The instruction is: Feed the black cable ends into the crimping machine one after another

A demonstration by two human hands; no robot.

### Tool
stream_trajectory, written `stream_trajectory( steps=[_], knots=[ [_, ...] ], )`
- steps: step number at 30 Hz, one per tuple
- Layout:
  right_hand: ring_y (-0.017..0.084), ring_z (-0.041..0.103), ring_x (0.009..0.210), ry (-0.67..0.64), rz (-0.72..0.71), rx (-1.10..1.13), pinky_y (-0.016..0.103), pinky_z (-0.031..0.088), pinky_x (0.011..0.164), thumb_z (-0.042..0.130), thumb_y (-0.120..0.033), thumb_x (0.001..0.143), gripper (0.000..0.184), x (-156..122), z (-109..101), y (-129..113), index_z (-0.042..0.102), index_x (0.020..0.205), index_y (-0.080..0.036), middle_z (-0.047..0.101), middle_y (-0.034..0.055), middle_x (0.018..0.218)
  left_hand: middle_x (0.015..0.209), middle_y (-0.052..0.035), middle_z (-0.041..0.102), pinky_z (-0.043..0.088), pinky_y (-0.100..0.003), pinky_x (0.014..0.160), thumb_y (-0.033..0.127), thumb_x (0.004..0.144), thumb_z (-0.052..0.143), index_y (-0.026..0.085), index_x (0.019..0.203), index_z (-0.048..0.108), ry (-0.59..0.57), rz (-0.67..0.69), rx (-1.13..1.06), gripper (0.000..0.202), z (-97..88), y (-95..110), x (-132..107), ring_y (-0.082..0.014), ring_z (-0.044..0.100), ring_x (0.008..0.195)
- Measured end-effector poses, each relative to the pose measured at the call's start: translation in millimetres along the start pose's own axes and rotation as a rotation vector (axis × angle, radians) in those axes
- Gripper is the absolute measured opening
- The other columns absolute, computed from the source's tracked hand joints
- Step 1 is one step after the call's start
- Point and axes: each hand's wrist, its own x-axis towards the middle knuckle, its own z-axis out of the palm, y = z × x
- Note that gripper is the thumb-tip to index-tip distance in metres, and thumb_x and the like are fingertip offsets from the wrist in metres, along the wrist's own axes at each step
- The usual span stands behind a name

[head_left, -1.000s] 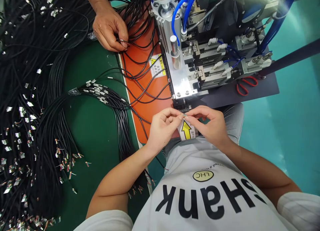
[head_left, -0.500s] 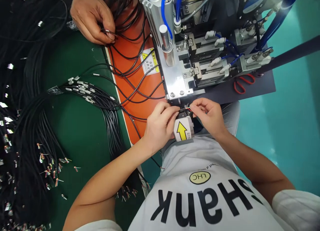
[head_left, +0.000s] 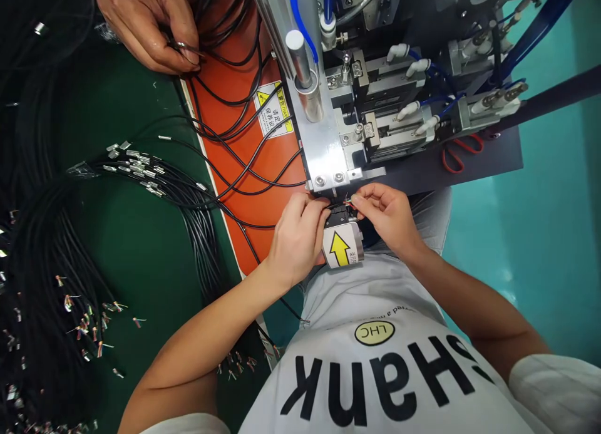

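Observation:
My left hand (head_left: 300, 237) pinches a thin black cable (head_left: 334, 205) close to its stripped end, at the front of the machine (head_left: 323, 152). From that end fan out fine coloured wires (head_left: 347, 201), some red and green. The fingertips of my right hand (head_left: 382, 211) are closed on these wires. Just below the fingers sits a small dark fixture (head_left: 340, 216), and under it a motor-like block with a yellow arrow label (head_left: 340, 247). My fingers hide part of the cable end.
A co-worker's hand (head_left: 150, 30) holds a cable at the upper left. Black cable bundles (head_left: 201, 240) lie across the green mat (head_left: 154, 252) and the orange board (head_left: 253, 208). Red-handled scissors (head_left: 462, 152) rest on the machine's dark base at right.
The view has shifted slightly, so the co-worker's hand and the cables appear further left. Both my hands stay at the cable end, still pinching.

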Motion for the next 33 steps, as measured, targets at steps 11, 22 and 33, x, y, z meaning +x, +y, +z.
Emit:
stream_trajectory(
  steps=[11, 22, 33],
  knots=[
    [0.011, 0.060, 0.061, -0.009, -0.003, -0.020, 0.026, 0.052, 0.060, 0.075, -0.037, 0.082, 0.020, 1, -1, 2, 0.067, 0.079, -0.019, 0.066, -0.0005, 0.073, 0.094, -0.0084, 0.062, 0.050, -0.032, 0.080, 0.020, 0.097, 0.050, 0.017, 0.100, 0.061, -0.013, 0.006, -0.038, 0.012, 2.9, -5, 4, -0.0198, 0.060, 0.090],
    [0.011, 0.059, 0.060, -0.023, 0.078, 0.058, 0.026, 0.051, 0.060, 0.079, -0.040, 0.078, 0.024, 4, -3, 4, 0.068, 0.077, -0.019, 0.067, -0.0005, 0.071, 0.095, -0.0076, 0.057, 0.049, -0.032, 0.073, 0.015, 0.095, 0.045, 0.024, 0.120, 0.066, -0.082, 0.068, -0.076, 0.033, 2.5, -12, -1, -0.0195, 0.058, 0.089],
    [0.011, 0.060, 0.060, -0.036, 0.078, 0.074, 0.027, 0.051, 0.061, 0.079, -0.039, 0.078, 0.024, 4, -4, 6, 0.068, 0.078, -0.019, 0.067, -0.0007, 0.072, 0.097, -0.0081, 0.056, 0.049, -0.032, 0.075, 0.015, 0.095, 0.045, 0.025, 0.120, 0.067, -0.103, 0.063, -0.085, 0.035, 1.4, -11, -1, -0.0198, 0.057, 0.089]
  ],
)
